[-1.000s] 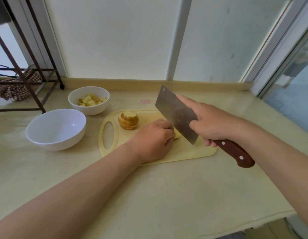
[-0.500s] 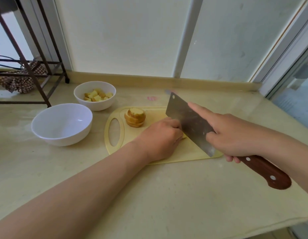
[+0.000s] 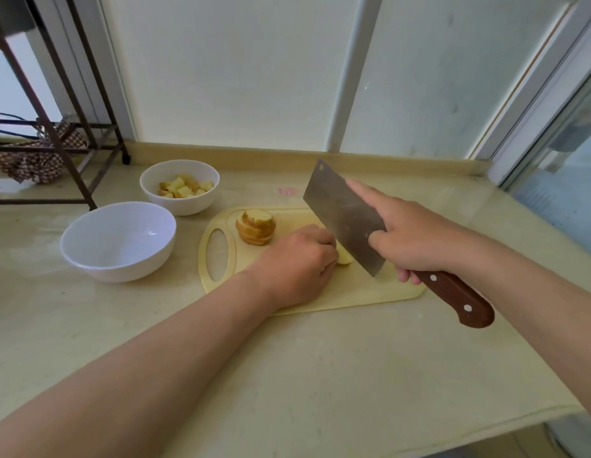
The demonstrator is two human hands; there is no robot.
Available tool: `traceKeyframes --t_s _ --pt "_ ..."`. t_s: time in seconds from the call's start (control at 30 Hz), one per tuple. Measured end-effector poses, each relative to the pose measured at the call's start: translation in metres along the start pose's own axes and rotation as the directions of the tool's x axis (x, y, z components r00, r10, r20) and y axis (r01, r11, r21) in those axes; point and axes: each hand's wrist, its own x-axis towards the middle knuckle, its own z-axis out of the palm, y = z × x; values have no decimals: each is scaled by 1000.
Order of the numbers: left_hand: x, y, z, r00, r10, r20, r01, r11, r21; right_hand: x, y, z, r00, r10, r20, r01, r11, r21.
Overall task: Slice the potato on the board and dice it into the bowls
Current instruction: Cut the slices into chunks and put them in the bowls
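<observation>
A pale yellow cutting board (image 3: 360, 294) lies on the counter. My left hand (image 3: 295, 264) presses down on a potato piece (image 3: 344, 257), mostly hidden under my fingers. My right hand (image 3: 409, 239) grips a cleaver (image 3: 342, 216) by its brown wooden handle, index finger along the blade's spine, the blade raised just right of the potato piece. A stack of potato slices (image 3: 255, 226) stands at the board's far left. The small white bowl (image 3: 179, 186) behind holds potato cubes. The large white bowl (image 3: 118, 241) to the left holds nothing.
A dark metal rack (image 3: 59, 133) with a checked cloth (image 3: 39, 160) stands at the far left. A low ledge and window panels run along the back. The counter's front edge falls away at the lower right.
The cleaver has risen off the board, after dipping down beside my left hand half a second ago. My left hand stays on the potato piece. The camera shifted slightly.
</observation>
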Motion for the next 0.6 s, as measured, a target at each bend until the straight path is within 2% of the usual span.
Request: traceKeyframes --t_s 0.47,0.6 --pt "0 -1 -2 1000 6 -27 -6 1000 1 -20 -5 6 997 23 69 -16 996 -93" --pt "1 0 -3 998 37 -44 -37 999 1 -6 -10 16 996 30 81 -25 998 -64"
